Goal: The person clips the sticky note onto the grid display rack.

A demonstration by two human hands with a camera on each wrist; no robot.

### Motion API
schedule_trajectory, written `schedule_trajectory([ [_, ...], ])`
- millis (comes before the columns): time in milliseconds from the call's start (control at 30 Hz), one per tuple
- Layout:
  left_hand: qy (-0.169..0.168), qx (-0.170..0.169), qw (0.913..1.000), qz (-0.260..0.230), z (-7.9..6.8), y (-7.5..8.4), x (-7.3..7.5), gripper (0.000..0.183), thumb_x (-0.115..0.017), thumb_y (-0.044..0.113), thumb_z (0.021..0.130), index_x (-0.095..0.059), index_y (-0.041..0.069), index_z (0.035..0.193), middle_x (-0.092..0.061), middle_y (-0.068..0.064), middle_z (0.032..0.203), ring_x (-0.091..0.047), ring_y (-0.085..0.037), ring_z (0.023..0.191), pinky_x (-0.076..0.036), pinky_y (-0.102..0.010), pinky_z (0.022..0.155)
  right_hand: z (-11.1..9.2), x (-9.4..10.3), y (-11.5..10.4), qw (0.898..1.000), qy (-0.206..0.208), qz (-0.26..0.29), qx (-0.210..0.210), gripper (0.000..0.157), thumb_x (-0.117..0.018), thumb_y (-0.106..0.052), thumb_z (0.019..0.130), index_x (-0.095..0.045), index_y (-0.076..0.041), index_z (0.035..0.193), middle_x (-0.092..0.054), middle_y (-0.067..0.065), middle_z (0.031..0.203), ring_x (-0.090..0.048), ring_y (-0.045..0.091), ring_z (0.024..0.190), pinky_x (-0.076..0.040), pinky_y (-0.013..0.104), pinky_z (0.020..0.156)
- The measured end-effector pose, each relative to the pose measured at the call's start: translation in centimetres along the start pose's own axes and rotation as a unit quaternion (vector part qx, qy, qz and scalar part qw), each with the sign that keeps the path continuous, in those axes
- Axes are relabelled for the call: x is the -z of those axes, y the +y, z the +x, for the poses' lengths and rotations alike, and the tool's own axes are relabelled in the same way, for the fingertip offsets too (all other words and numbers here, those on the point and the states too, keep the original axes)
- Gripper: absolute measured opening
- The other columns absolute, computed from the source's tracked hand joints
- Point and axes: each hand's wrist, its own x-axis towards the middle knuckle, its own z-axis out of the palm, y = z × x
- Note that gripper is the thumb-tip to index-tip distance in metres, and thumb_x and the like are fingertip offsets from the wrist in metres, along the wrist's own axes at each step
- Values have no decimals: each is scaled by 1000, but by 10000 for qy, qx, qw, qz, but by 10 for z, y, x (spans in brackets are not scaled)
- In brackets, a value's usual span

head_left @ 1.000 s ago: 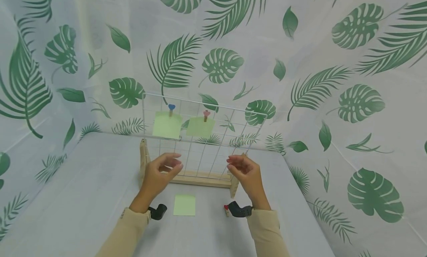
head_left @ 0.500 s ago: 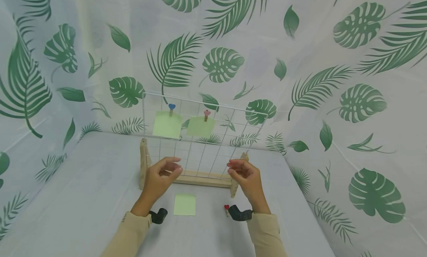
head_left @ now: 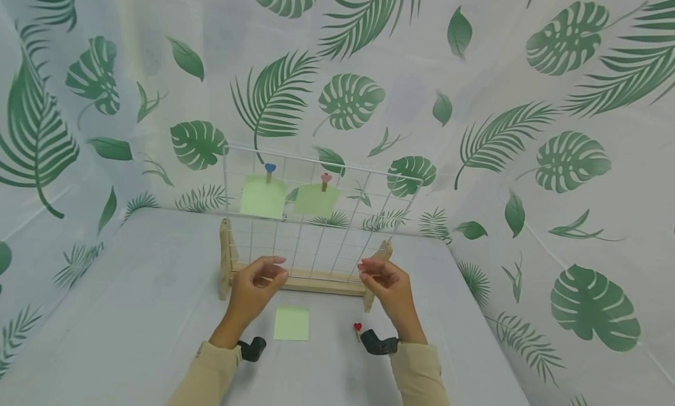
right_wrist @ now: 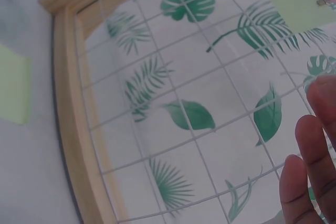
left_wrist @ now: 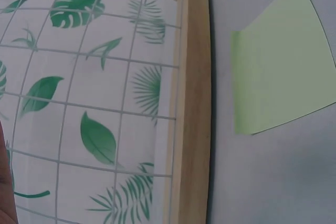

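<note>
My left hand (head_left: 257, 286) hovers before the left part of a white wire grid (head_left: 316, 242), its fingers loosely bent around nothing. Opposite it, my right hand (head_left: 389, 286) hangs in the air near the grid's right post, also holding nothing. Two green sticky notes hang on the grid: the left note (head_left: 262, 200) under a blue heart clothespin (head_left: 270, 170), the right note (head_left: 315, 202) under a pink heart clothespin (head_left: 326, 181). Between my wrists a third green sticky note (head_left: 291, 324) lies on the table. A red heart clothespin (head_left: 358, 328) lies beside my right wrist, partly hidden by the wrist camera.
The grid stands in a wooden base (head_left: 321, 285) with a left post (head_left: 225, 259) and a right post (head_left: 371, 294). A leaf-print sheet (head_left: 411, 95) hangs behind and at both sides of the white table (head_left: 153, 294).
Both hands have sunk slightly toward the table, the left more than the right. The notes, clothespins and grid have stayed in place.
</note>
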Motion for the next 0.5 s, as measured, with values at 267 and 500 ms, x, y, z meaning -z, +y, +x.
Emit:
schedule_trajectory([
  [267, 54, 56, 10000, 25, -5, -8, -4, 22, -82, 7, 95, -77, 6, 117, -80, -7, 98, -70, -6, 87, -58, -24, 76, -5, 0, 5, 9998, -84, -37, -173, 22, -74, 7, 97, -73, 6, 119, -76, 23, 115, -70, 12, 101, -56, 21, 87],
  [500, 71, 138, 9999, -16, -10, -14, -6, 23, -83, 10, 95, -78, 8, 118, -80, -5, 99, -70, -6, 88, -58, -24, 77, -9, 0, 10, 9995, -83, -45, -315, 21, -74, 6, 98, -74, 5, 119, -76, 22, 115, -70, 17, 102, -56, 21, 88],
])
